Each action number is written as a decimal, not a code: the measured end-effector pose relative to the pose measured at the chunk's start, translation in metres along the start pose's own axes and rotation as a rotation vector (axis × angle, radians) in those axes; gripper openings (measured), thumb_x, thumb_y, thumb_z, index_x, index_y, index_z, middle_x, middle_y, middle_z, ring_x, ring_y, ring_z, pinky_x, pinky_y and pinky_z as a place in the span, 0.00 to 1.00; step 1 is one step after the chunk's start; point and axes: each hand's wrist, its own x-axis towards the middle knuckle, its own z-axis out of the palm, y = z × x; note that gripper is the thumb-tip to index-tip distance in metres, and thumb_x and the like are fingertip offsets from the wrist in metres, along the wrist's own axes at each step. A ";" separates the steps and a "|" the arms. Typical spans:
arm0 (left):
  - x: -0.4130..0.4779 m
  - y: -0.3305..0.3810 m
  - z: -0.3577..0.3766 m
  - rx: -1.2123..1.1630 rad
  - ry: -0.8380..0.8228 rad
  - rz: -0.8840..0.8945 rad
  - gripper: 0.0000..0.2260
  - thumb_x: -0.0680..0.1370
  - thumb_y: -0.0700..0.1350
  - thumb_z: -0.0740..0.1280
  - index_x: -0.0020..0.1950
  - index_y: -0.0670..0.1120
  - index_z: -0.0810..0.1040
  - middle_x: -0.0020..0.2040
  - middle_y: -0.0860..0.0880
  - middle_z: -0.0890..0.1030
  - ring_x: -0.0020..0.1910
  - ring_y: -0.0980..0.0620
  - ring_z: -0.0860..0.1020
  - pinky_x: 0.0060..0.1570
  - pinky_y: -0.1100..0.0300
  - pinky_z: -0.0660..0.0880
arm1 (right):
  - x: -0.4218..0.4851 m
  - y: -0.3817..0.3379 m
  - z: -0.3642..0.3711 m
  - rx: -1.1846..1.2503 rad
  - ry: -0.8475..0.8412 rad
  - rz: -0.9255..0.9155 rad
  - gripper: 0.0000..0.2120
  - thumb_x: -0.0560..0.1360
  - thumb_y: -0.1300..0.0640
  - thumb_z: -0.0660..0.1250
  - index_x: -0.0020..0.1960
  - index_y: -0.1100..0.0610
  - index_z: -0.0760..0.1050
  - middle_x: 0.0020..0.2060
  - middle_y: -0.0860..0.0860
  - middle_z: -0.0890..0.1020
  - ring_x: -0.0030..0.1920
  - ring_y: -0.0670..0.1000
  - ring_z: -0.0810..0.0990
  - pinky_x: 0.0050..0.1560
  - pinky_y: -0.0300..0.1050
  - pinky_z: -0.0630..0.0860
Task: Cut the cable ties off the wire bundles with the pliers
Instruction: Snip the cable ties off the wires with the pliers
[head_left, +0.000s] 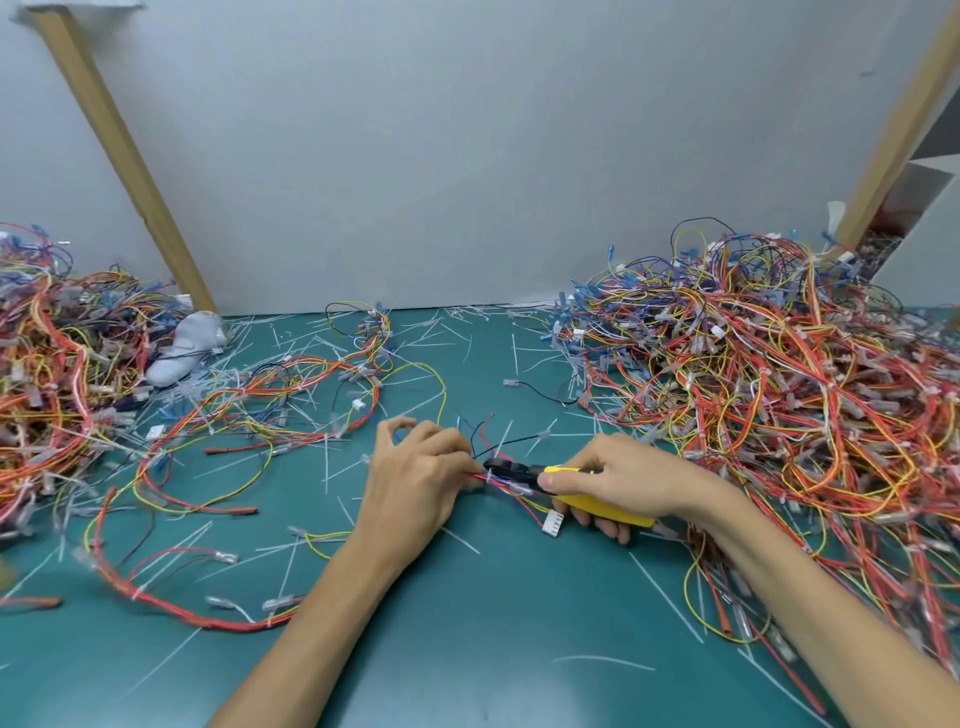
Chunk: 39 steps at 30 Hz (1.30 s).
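At the middle of the green mat, my left hand (415, 473) grips a thin bundle of red, black and yellow wires (511, 487). The bundle ends in a white connector (552, 522). My right hand (623, 483) grips the yellow-handled pliers (587, 499). Their black jaws (501, 466) sit on the bundle right beside my left fingers. Whether a cable tie lies between the jaws is too small to tell.
A large heap of tied wire bundles (779, 374) fills the right side. A second heap (57, 353) and loose harnesses (270, 395) lie to the left, beside a white cloth-like object (182, 348). Cut white ties (332, 470) litter the green mat (467, 649). A grey board stands behind.
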 end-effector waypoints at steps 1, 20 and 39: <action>0.000 -0.001 0.000 0.029 0.005 0.031 0.04 0.68 0.47 0.77 0.39 0.53 0.84 0.38 0.57 0.80 0.38 0.51 0.79 0.54 0.49 0.68 | 0.000 -0.001 -0.001 0.022 -0.019 0.016 0.21 0.79 0.42 0.62 0.38 0.57 0.80 0.28 0.49 0.81 0.25 0.51 0.80 0.28 0.42 0.77; -0.003 -0.008 0.003 -0.465 -0.167 -0.331 0.04 0.76 0.49 0.71 0.45 0.59 0.84 0.43 0.58 0.80 0.47 0.59 0.77 0.57 0.44 0.70 | -0.001 0.016 0.032 -0.585 0.558 -0.179 0.25 0.71 0.30 0.52 0.42 0.50 0.75 0.30 0.47 0.77 0.34 0.50 0.74 0.35 0.47 0.68; 0.000 0.002 0.008 -0.226 -0.273 -0.207 0.07 0.74 0.43 0.70 0.40 0.50 0.74 0.39 0.58 0.73 0.41 0.49 0.76 0.43 0.54 0.69 | -0.005 0.029 0.046 -0.714 0.708 -0.396 0.18 0.73 0.38 0.62 0.49 0.51 0.79 0.36 0.45 0.79 0.38 0.51 0.80 0.31 0.46 0.74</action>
